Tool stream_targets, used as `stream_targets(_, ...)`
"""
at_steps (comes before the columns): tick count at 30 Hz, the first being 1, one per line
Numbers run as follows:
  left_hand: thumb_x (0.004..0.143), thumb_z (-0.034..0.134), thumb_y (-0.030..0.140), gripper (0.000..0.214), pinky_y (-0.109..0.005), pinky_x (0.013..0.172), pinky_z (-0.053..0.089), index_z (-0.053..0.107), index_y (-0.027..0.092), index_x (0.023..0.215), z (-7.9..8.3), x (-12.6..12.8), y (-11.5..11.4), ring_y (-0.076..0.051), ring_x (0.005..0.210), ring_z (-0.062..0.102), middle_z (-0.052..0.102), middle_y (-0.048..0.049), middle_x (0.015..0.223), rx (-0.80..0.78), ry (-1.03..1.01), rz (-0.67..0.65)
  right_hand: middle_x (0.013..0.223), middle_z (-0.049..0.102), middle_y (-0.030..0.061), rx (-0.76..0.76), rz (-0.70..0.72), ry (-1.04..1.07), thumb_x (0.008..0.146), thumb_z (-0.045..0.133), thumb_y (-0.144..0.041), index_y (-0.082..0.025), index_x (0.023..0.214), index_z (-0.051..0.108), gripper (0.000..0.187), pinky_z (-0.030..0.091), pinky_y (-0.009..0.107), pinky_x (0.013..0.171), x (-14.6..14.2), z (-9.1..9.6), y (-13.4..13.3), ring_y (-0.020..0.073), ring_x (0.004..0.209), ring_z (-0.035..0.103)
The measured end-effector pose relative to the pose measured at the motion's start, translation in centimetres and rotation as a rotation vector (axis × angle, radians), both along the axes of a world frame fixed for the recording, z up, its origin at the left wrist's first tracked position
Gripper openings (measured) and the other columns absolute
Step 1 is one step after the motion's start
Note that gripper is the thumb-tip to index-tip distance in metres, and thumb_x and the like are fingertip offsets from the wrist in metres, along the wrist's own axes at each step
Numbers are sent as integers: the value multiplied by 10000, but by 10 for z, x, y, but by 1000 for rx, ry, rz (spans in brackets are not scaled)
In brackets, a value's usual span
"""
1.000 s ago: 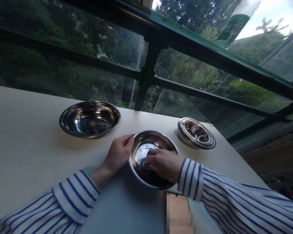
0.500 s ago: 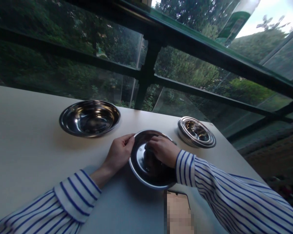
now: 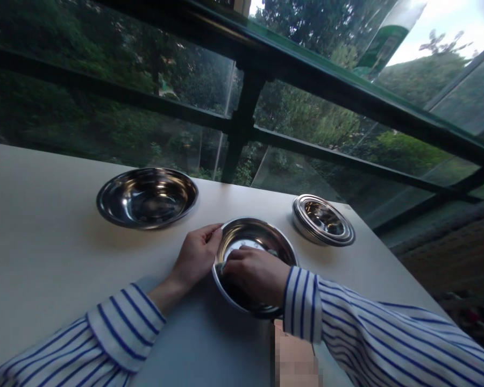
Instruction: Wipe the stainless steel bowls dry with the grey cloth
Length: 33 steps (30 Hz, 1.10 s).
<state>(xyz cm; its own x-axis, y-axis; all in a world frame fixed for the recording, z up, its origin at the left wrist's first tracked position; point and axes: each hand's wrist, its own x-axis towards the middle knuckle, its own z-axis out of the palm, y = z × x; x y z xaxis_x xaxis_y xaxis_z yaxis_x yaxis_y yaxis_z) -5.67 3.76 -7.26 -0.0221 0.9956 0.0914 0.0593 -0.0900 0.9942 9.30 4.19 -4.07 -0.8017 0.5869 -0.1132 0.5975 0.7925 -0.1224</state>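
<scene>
Head view: shiny round metal bowl in left fingers, hold of right fingers unclear

Glossy metal bowls (mirror-smooth inside), cloth sleeves, smooth matt tabletop

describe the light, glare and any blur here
Head view: daylight through the window, sky nearly white upper right; head view: bright glints in the held bowl and left bowl; head view: soft shadow on the tabletop below the held bowl; head view: phone-like object pixelated, area right of the table dark, indistinct.
</scene>
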Motion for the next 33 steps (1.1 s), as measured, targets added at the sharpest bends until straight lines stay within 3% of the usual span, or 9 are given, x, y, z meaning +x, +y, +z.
stream_targets(5,778,537,324,313,-302,768,503,710,129,951,-2,0,0,-211,838,663,735,-76,932,0,-2,11,878,618,151,90,-135,-12,789,480,-39,-55,865,635,173,410,334,786,-3,0,12,217,848,565)
stream_targets(9,785,523,303,313,-292,740,510,704,123,965,-3,1,0,-205,805,669,737,-77,918,-5,-2,22,880,636,66,29,7,-36,803,521,-116,-137,869,640,138,427,267,724,-9,1,-4,169,785,568)
stream_targets(12,791,515,301,321,-293,745,509,699,124,985,-2,0,1,-204,814,668,735,-76,927,0,3,3,898,637,34,22,38,-63,804,530,-119,-160,895,631,142,434,237,727,-12,2,-10,151,805,570)
stream_targets(18,785,536,313,321,-309,797,492,702,120,982,-2,-4,2,-218,866,658,733,-76,940,12,18,-8,1068,589,145,144,-117,-180,886,397,-124,-119,1061,589,260,456,331,744,-6,3,21,237,945,556)
stream_targets(23,791,528,309,331,-289,750,501,696,109,995,-4,-2,1,-209,825,664,734,-85,924,14,9,11,914,641,179,114,-202,-353,852,431,-86,-87,902,667,241,462,337,668,19,13,18,255,831,622)
stream_targets(28,801,506,308,335,-295,719,505,695,118,1003,-9,1,4,-209,792,667,734,-87,921,13,7,18,793,672,74,-59,-44,-401,721,599,-101,-153,808,684,133,423,252,569,25,23,-10,186,688,639)
stream_targets(33,799,510,300,335,-291,707,506,695,111,1004,-8,0,3,-210,788,665,734,-91,921,23,9,22,919,652,29,-66,69,-260,805,532,-168,-193,939,633,170,420,220,636,-5,16,-14,145,803,613)
